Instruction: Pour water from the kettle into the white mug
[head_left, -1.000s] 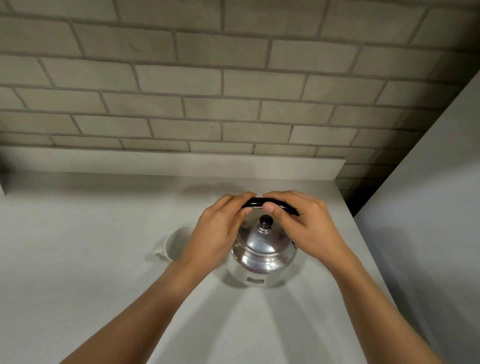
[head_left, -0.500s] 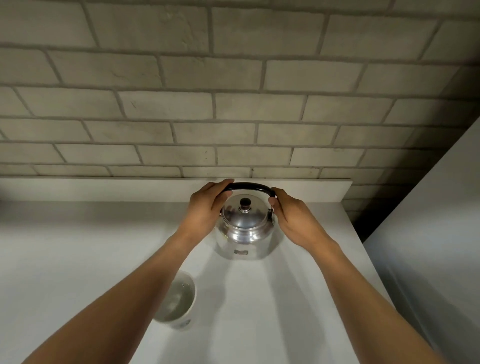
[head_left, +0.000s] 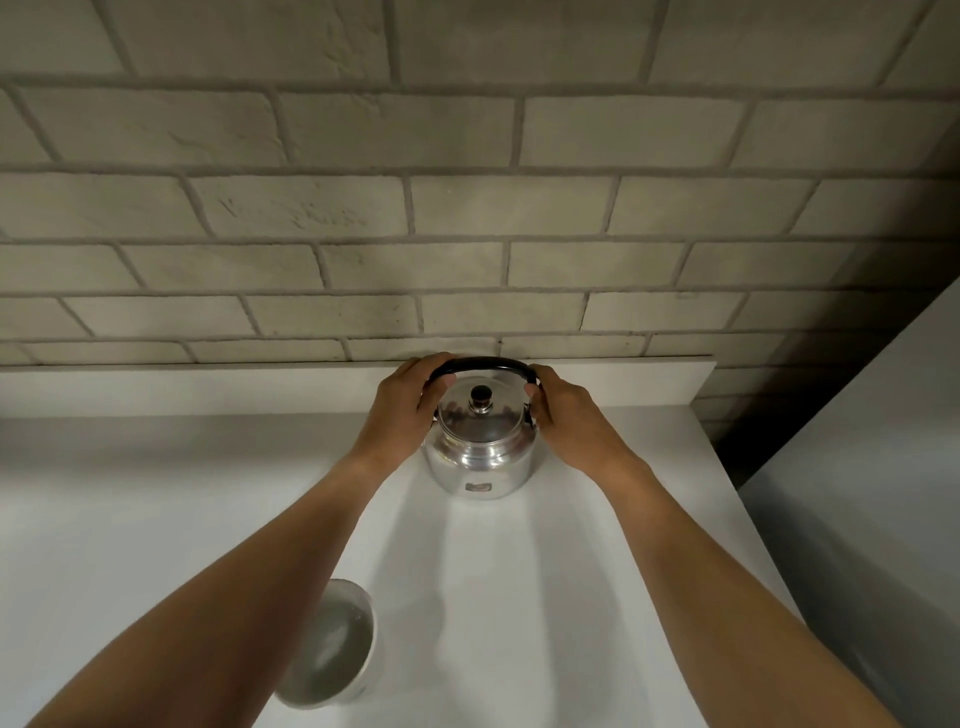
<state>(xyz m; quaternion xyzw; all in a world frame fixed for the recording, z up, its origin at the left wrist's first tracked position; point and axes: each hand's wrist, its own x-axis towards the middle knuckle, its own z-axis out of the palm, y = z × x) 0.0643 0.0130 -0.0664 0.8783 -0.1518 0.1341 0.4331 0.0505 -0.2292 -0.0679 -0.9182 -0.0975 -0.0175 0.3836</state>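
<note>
A shiny steel kettle (head_left: 480, 457) with a black handle and a black lid knob stands upright on the white counter (head_left: 519, 597), close to the back ledge. My left hand (head_left: 400, 410) grips the left end of the handle. At the handle's right end my right hand (head_left: 566, 415) holds on. The white mug (head_left: 337, 649) sits near the bottom of the view, well in front of the kettle, with water visible inside. My left forearm covers the mug's left part.
A grey brick wall (head_left: 467, 234) rises behind a low white ledge (head_left: 208, 389). A white panel (head_left: 872, 467) stands at the right, beyond the counter's right edge, with a dark gap at the back corner.
The kettle has moved away from the mug toward the back ledge with both hands on its handle. The mug, now showing water, lies lower in view.
</note>
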